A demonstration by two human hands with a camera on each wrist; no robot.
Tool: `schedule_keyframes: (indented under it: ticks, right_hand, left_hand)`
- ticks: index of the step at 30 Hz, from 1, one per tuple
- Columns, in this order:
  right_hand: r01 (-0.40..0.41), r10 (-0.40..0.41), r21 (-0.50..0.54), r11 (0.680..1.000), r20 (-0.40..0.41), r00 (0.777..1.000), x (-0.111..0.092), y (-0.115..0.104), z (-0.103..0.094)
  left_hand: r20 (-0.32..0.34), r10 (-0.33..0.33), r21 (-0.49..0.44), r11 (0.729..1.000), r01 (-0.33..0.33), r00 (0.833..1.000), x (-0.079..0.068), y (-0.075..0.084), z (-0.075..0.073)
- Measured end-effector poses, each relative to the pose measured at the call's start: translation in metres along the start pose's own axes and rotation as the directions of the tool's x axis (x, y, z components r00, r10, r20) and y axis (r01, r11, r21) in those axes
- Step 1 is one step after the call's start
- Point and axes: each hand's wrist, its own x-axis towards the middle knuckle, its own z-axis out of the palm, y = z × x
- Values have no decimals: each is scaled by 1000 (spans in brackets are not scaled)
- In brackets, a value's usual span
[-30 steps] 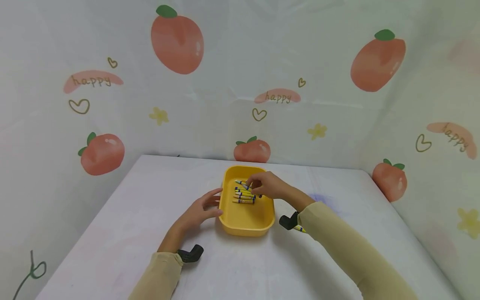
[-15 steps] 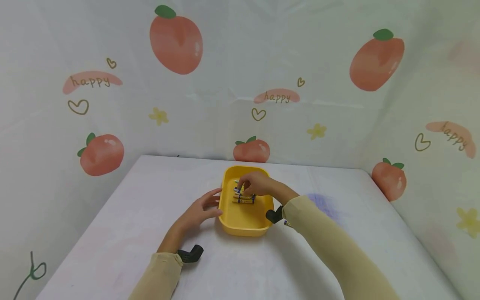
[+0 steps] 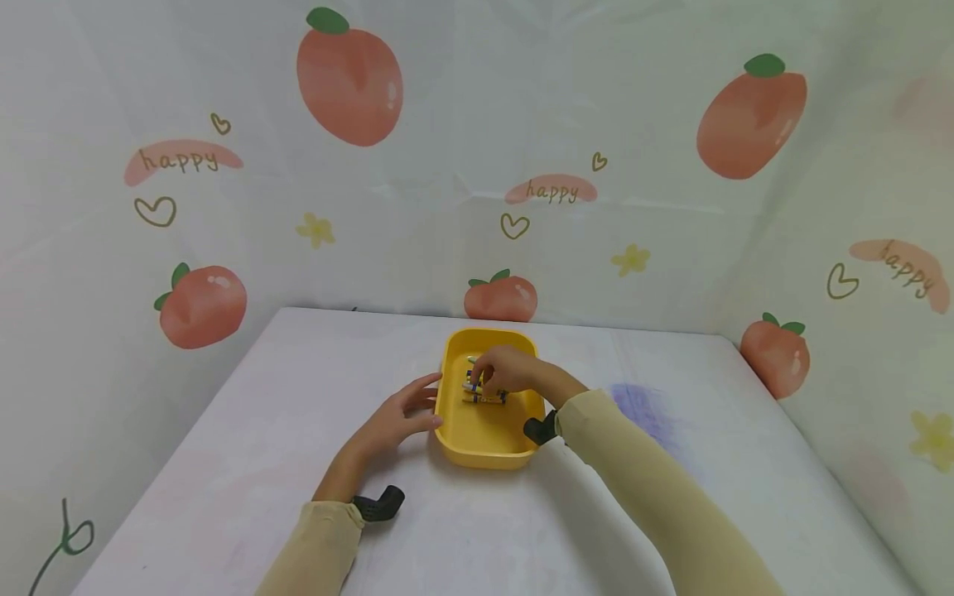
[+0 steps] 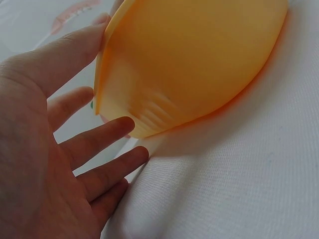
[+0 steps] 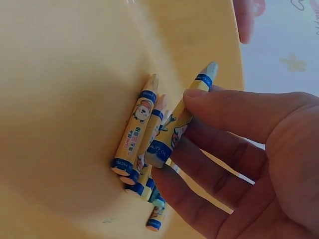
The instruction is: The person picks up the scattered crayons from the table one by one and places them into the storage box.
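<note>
My right hand (image 3: 514,369) is over the yellow plastic tray (image 3: 484,460), thumb and fingers pinching a grey-tipped oil pastel (image 5: 172,135) with a yellow wrapper and blue bands. Just under it, several more oil pastels (image 5: 133,130) lie side by side on the tray floor, partly covered by the hand in the head view. My left hand (image 3: 393,420) is at the tray's left side, its fingers spread and fairly straight. In the left wrist view the thumb (image 4: 75,52) touches the tray rim, while the other fingers extend beside and below its wall.
The tray stands on a white cloth-covered table (image 3: 358,356) with a purple smudge (image 3: 643,411) to its right. A white fruit-printed curtain (image 3: 432,223) rises behind the table and at both sides. Each wrist wears a black camera mount (image 3: 382,503).
My right hand has moved left and slightly nearer over the row of pastels, still holding its pastel. The sleeve now hides a pastel seen earlier right of the tray. My left hand stays put.
</note>
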Motion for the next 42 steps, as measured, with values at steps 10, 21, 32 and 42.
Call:
schedule_keyframes:
  ticks: [10,21,32,42]
  right_hand:
    - [-13,13,-11,1000,-9,1000,-1,-2,0]
    - [-2,5,53,999,-61,998,-9,5,-8]
    - [27,-17,66,997,-147,989,-31,14,-20]
    - [16,22,154,988,-244,969,-58,30,-23]
  left_hand:
    - [-10,-8,-1,1000,8,1000,0,0,1]
    - [-13,-40,2,999,40,999,-1,4,1]
    - [-28,-57,14,998,57,998,-1,5,2]
    - [-33,-59,23,998,60,998,1,2,3]
